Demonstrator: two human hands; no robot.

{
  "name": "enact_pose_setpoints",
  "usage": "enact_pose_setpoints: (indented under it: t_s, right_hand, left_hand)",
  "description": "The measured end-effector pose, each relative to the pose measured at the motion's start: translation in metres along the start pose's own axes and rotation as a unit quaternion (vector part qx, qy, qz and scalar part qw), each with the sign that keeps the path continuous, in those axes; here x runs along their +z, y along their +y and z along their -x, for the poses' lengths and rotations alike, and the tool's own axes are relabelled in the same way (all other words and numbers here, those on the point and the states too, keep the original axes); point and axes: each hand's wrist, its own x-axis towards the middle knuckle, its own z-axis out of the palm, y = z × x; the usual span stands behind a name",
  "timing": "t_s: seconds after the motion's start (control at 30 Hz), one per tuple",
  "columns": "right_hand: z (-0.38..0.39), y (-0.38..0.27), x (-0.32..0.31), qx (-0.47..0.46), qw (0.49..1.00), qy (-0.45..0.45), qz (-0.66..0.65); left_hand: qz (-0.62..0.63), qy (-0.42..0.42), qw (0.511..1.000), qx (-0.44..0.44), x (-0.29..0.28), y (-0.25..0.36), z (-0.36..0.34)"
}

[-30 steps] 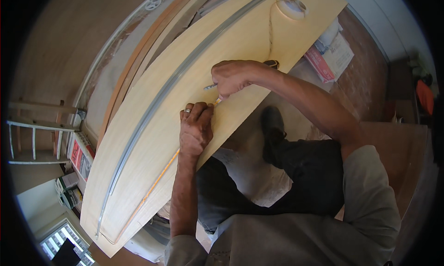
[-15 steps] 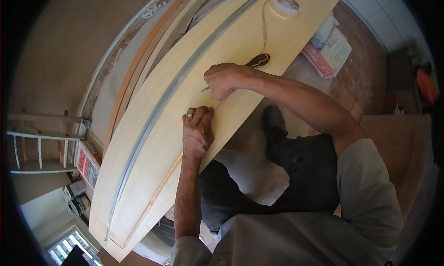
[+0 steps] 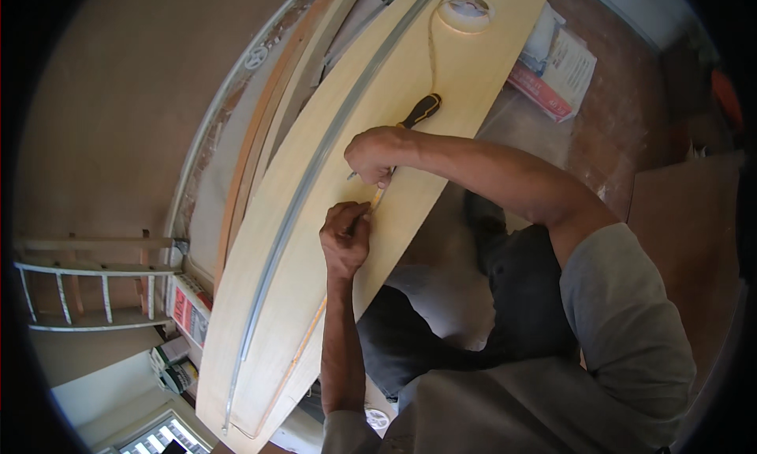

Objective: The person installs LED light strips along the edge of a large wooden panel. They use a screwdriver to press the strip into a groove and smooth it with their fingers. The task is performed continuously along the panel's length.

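A long pale wooden board (image 3: 410,217) lies diagonally, with a grey metal strip (image 3: 302,190) along it. My left hand (image 3: 345,241) has curled fingers pressed on a thin orange, marked strip (image 3: 306,343) near the board's inner side; a dark shape between those fingers is unclear. Just above it, my right hand (image 3: 372,156) is closed around a slim grey rod (image 3: 352,175), mostly hidden. A black-and-yellow screwdriver handle (image 3: 422,107) lies just beyond my right hand. A cord (image 3: 432,63) runs from there toward a cream tape roll (image 3: 453,22) at the board's far end.
Timber lengths (image 3: 260,146) lie left of the board. A ladder (image 3: 102,296) is at lower left beside boxes (image 3: 175,359). Bags and a red-white package (image 3: 552,75) lie on the floor at upper right. A brown panel (image 3: 678,241) is at right. My legs are below the board.
The view has shifted, moving the board's lower end rightward. The screwdriver handle shows more fully beyond my right hand. My left fingers are more curled, and their ring is no longer plainly visible.
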Motion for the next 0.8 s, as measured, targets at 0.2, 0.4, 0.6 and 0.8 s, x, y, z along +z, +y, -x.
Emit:
enact_pose_setpoints:
  t_s: [0.2,0.4,0.6,0.8]
  right_hand:
    - [0.002,0.008,0.002,-0.041,0.999,-0.023,0.006]
    - [0.034,0.031,-0.002,-0.012,0.992,0.026,-0.122]
    - [0.054,0.050,0.007,-0.029,0.990,0.050,-0.128]
    - [0.041,0.057,0.017,-0.013,0.990,0.038,-0.132]
  left_hand:
    - [-0.028,-0.012,1.000,0.001,0.011,-0.002,-0.027]
    - [-0.098,0.029,0.994,0.038,0.029,0.006,-0.021]
    - [-0.152,0.021,0.984,0.091,0.032,0.011,-0.018]
    - [-0.210,0.020,0.968,0.135,0.043,0.016,-0.017]
